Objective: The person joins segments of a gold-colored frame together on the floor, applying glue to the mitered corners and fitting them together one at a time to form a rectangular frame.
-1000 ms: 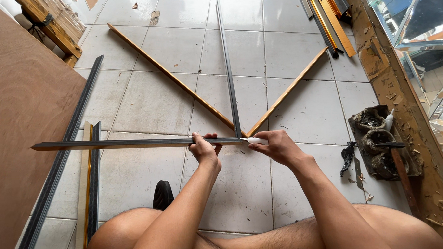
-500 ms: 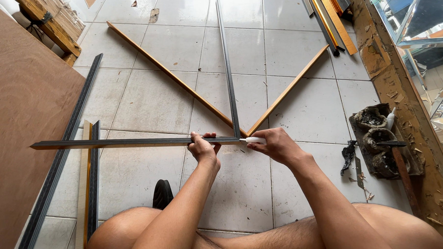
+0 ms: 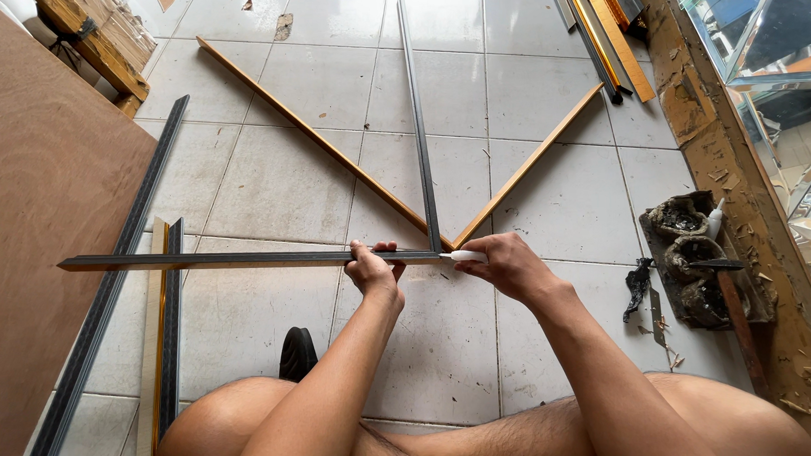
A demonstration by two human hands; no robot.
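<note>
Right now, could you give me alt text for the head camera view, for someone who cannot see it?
A seated person's left hand grips a dark strip held level over a tiled floor, while the right hand presses a small white tube to its end. Two wooden strips form a V beyond.

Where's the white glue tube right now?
In the head view, the white glue tube is in the right hand, just right of centre, its tip at the corner where the two dark frame strips meet; the left hand grips the horizontal strip beside it.

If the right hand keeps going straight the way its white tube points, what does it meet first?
The right hand aims the white tube leftward; it likely meets the dark strip at its corner end first, then the left hand gripping it.
</note>
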